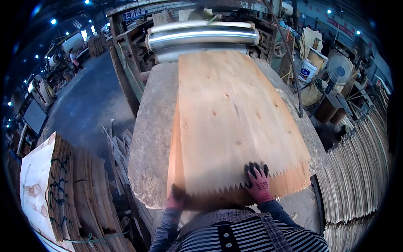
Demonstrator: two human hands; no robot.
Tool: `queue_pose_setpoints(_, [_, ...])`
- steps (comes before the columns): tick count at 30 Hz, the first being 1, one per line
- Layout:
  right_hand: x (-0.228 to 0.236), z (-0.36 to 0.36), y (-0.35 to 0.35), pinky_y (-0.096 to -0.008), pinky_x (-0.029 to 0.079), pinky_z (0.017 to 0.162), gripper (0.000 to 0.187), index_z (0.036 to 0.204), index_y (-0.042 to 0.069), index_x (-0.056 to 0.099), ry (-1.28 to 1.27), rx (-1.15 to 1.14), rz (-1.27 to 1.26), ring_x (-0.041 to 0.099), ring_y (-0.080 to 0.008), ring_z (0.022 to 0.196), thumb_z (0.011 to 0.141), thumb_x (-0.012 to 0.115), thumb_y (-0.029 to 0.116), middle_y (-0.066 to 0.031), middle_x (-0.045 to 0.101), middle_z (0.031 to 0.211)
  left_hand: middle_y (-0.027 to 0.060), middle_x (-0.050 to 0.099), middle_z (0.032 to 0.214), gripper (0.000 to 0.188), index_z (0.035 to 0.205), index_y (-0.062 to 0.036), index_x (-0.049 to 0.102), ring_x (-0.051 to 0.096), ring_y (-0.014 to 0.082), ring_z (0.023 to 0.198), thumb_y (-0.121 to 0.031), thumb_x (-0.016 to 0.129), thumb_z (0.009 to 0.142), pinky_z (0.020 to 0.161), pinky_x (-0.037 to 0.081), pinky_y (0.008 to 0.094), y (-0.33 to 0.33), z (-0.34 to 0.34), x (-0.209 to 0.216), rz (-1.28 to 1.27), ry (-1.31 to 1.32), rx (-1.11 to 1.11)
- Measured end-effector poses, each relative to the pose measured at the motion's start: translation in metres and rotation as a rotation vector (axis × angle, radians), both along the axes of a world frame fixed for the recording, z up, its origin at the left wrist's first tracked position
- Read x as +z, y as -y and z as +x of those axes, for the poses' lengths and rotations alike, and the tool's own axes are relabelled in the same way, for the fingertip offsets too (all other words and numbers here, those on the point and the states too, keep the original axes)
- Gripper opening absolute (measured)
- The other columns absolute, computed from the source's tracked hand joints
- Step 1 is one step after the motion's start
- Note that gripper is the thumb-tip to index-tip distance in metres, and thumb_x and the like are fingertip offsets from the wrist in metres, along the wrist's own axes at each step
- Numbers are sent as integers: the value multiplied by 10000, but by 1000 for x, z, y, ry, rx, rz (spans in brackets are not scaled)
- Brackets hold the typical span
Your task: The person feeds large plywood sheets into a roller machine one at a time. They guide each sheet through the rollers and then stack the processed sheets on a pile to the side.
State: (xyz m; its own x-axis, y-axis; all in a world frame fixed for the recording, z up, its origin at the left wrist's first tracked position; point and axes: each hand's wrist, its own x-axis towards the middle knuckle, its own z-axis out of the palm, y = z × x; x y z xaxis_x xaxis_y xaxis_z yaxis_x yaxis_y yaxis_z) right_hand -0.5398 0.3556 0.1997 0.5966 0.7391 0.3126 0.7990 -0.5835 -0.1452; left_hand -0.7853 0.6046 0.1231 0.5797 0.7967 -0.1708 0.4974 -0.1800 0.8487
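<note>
A pale wood veneer sheet [235, 126] with small knots and a jagged near edge lies over a more orange veneer sheet [175, 161], which shows along the left side and the near right corner. My right hand [257, 183], in a pink glove with black fingertips, rests on the pale sheet's toothed edge with its fingers spread. At the near left corner of the sheets is my left hand [176, 197], gloved alike; its fingers are dark and blurred, so their grip does not show. The far end of the veneer reaches the shiny metal rollers [203, 38].
The veneer lies on a worn grey table [153, 113] before the roller machine. Tied veneer bundles [79, 189] stand at the near left, a tall veneer stack [357, 168] at the right. A slanting rod [289, 54], a white bucket [307, 70] and a fan [339, 69] are at the far right.
</note>
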Motion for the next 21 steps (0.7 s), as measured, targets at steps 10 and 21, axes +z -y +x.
queue_pose_setpoints(10, [30,38,26,-456,389,860,436,969,72,553,192,208,164,475,-328,1004,560,659,174,-127,511,1027,228,295,1309,842,1328,-6,123,352,339,1178,-381,586,733,938,348,366,19,1,31,337,-40,-132])
queue_pose_setpoints(21, [49,32,-83,-388,389,855,394,1045,136,561,164,223,248,514,-248,942,676,611,268,-74,546,1055,223,350,1274,753,1301,-2,241,414,322,1135,-364,604,750,912,376,366,11,-2,16,378,46,-83])
